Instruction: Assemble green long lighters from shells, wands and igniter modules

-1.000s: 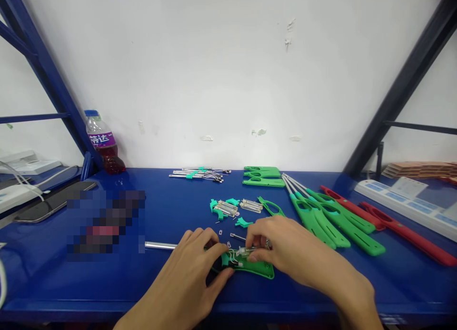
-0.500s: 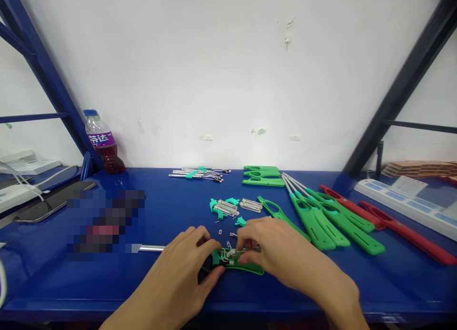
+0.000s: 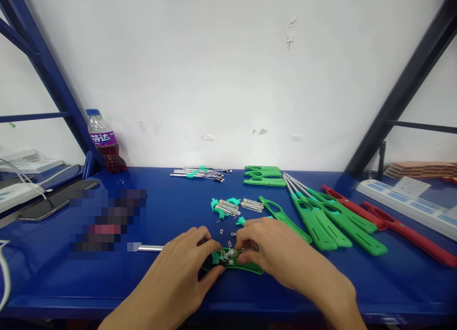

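Note:
An open green lighter half-shell (image 3: 250, 268) with a metal tube (image 3: 152, 248) sticking out to the left lies on the blue bench near its front edge. My left hand (image 3: 185, 268) is closed round the shell's left end, thumb underneath. My right hand (image 3: 274, 249) pinches a small clear part with wires (image 3: 231, 254) down inside the shell. Just beyond my fingers lie tiny metal clips (image 3: 221, 232) and teal triggers (image 3: 240, 221).
Finished green lighters (image 3: 321, 220) and red lighters (image 3: 392, 225) lie to the right. Green shells (image 3: 264, 175), metal tubes (image 3: 198, 174) and clear cartridges (image 3: 228, 207) sit further back. A drink bottle (image 3: 103, 144) stands at the back left, a phone (image 3: 53, 202) left, a power strip (image 3: 410, 204) right.
Both hands and the green shell have slid a little to the left along the bench. The grip of each hand looks the same.

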Demonstrator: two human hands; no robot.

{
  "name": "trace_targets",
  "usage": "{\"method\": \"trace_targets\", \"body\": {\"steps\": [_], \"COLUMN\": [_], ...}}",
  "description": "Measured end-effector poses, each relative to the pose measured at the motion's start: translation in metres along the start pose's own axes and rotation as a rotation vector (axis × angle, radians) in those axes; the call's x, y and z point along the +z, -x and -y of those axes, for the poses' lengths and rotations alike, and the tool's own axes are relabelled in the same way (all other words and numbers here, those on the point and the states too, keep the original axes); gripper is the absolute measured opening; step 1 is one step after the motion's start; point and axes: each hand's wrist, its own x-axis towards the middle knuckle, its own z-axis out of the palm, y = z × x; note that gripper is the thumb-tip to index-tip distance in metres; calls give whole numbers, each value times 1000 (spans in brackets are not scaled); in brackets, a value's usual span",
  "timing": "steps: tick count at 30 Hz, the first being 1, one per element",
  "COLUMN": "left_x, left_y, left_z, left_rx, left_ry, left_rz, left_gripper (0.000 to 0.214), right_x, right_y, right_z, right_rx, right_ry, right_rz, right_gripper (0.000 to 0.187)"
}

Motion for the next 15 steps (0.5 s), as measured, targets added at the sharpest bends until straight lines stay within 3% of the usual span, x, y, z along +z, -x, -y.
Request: {"method": "trace_targets", "body": {"steps": [15], "left_x": [6], "left_y": [2], "left_z": [2], "left_rx": [25], "left_ry": [52], "left_rz": [-17], "left_gripper": [20], "right_x": [3], "right_y": [-2], "right_z": [-1], "right_rx": [8], "right_ry": [-1], "right_rz": [-11], "right_gripper": [12]}}
